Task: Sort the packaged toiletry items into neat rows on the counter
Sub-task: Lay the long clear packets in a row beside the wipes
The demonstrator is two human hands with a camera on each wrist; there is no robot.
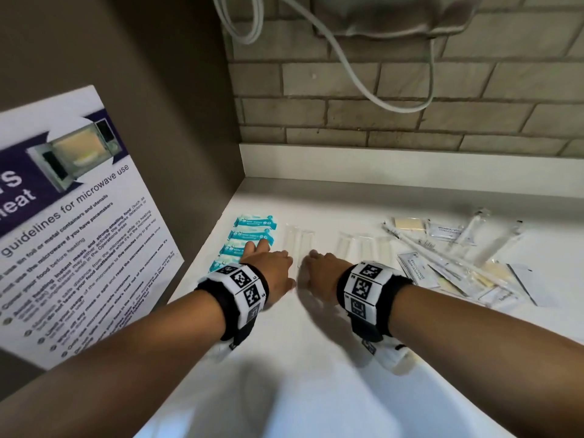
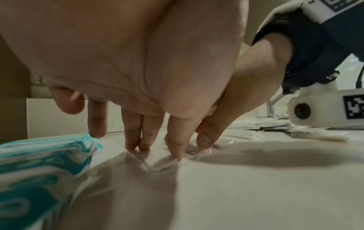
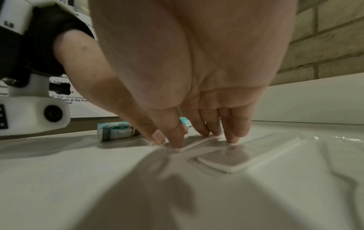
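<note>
A column of teal sachets lies at the counter's left edge, also seen in the left wrist view. Right of it is a clear flat packet holding a white strip. My left hand has straight fingers, their tips pressing on this packet and on the nearest teal sachet. My right hand presses the same clear packet with straight fingertips. The two thumbs nearly meet at the packet's near edge. Neither hand lifts anything.
More clear packets lie in a row to the right. A loose pile of sachets, wrapped sticks and soaps sits at the far right. A microwave poster leans on the left wall. A cord hangs over the brick backsplash.
</note>
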